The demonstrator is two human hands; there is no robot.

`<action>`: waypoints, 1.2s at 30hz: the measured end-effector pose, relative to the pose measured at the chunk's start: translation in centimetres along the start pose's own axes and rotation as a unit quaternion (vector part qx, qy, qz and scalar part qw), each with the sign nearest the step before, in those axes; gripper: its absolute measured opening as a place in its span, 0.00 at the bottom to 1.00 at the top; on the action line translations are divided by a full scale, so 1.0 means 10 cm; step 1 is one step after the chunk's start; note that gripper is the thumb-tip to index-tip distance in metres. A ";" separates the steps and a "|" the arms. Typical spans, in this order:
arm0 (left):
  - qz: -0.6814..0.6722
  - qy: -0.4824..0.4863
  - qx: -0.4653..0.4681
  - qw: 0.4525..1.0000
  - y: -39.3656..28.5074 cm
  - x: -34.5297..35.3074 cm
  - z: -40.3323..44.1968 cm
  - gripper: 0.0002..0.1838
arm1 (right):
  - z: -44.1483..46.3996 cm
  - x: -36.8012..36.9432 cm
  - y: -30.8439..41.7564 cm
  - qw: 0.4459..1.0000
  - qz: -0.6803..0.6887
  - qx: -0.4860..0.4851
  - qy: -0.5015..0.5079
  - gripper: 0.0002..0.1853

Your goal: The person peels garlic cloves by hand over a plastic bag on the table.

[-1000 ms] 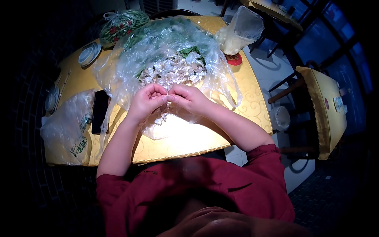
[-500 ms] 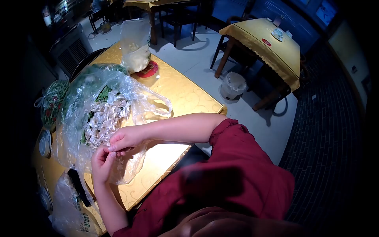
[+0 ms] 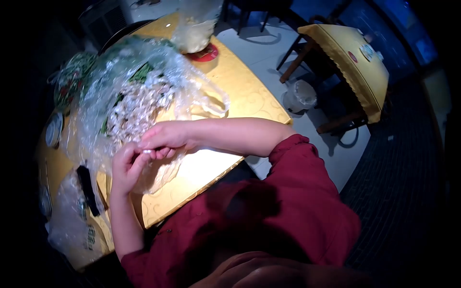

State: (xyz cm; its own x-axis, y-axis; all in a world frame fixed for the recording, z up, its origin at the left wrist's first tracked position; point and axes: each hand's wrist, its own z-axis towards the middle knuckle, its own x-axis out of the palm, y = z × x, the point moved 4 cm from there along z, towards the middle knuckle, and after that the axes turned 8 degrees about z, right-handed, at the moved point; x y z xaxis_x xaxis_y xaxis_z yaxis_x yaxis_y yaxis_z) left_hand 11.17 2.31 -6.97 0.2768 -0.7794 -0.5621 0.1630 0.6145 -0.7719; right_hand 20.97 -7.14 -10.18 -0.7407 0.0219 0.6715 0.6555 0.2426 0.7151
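Observation:
My left hand (image 3: 127, 168) and my right hand (image 3: 168, 136) meet over the near edge of a spread clear plastic bag (image 3: 91, 115). Pinched between my fingertips is a small white piece that looks like a garlic clove (image 3: 147, 151); the fingers cover most of it. The right hand's fingers are curled against the left thumb and forefinger. Just beyond them lies a heap of papery white garlic skins (image 3: 132, 110) on the bag, with green leaves (image 3: 141, 73) along its far side.
A clear bag of pale pieces (image 3: 194, 38) stands on a red disc (image 3: 206, 54) at the yellow table's (image 3: 240, 86) far edge. Left are a bag of greens (image 3: 72, 79), stacked dishes (image 3: 54, 129), a black object (image 3: 88, 189) and another plastic bag (image 3: 74, 221). A bin (image 3: 299, 96) stands on the floor.
The view has tilted, so the table and hands sit higher in the picture. My hands stay together over the bag; the right fingers have curled in, and a white piece now shows between them.

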 end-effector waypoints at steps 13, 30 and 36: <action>0.007 -0.007 0.001 1.000 0.04 -0.07 0.02 0.05 | 0.02 -0.01 -0.03 0.988 0.148 0.032 -0.034 0.13; -0.045 -0.011 -0.097 0.994 0.28 -0.06 -0.01 0.08 | 0.02 -0.05 0.18 0.983 -0.127 -0.114 -0.070 0.09; -0.135 -0.083 -0.112 0.981 0.29 -0.01 0.01 0.10 | 0.07 -0.13 0.18 0.939 -0.259 -0.173 -0.143 0.07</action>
State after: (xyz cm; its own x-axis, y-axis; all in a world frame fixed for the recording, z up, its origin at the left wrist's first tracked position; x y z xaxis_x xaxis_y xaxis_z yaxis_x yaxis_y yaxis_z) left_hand 11.70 4.24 -9.13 0.4065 -0.8677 -0.2861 0.0446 0.3316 -0.9424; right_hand 23.01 -6.10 -9.86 -0.9503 0.2596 0.1717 0.1681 -0.0363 0.9851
